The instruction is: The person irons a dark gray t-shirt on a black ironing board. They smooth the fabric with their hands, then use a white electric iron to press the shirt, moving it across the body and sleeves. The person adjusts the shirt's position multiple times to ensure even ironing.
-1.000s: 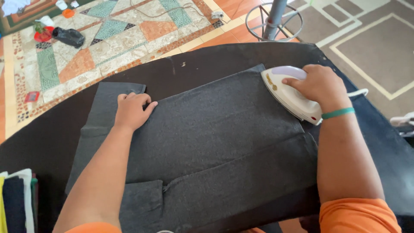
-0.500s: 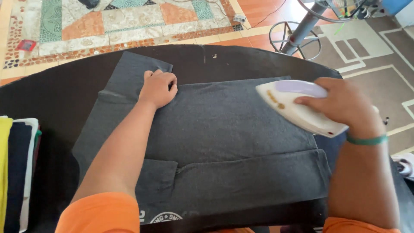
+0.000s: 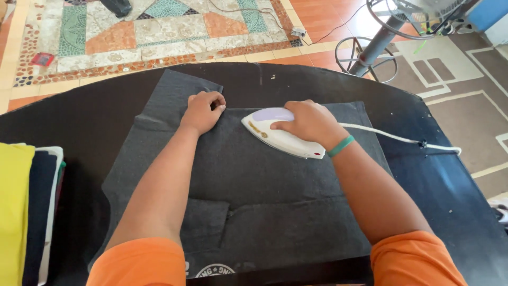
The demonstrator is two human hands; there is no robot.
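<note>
A folded dark grey garment (image 3: 254,180) lies flat on the black ironing surface (image 3: 79,116). My right hand (image 3: 309,123) grips the handle of a white and lilac iron (image 3: 267,135), which rests on the upper middle of the garment with its tip pointing left. A green band sits on that wrist. My left hand (image 3: 202,111) pinches the cloth near the garment's far left corner, a short way from the iron's tip. The iron's white cord (image 3: 402,140) trails off to the right.
A stack of folded clothes (image 3: 24,206), yellow, navy and white, sits at the left edge. Beyond the surface are a patterned tiled floor (image 3: 132,32), a metal fan stand (image 3: 373,50) and a grey rug (image 3: 465,79) at the right.
My right hand has slid the iron left from the garment's right edge to its upper middle. My left hand has curled from flat into a pinch on the cloth.
</note>
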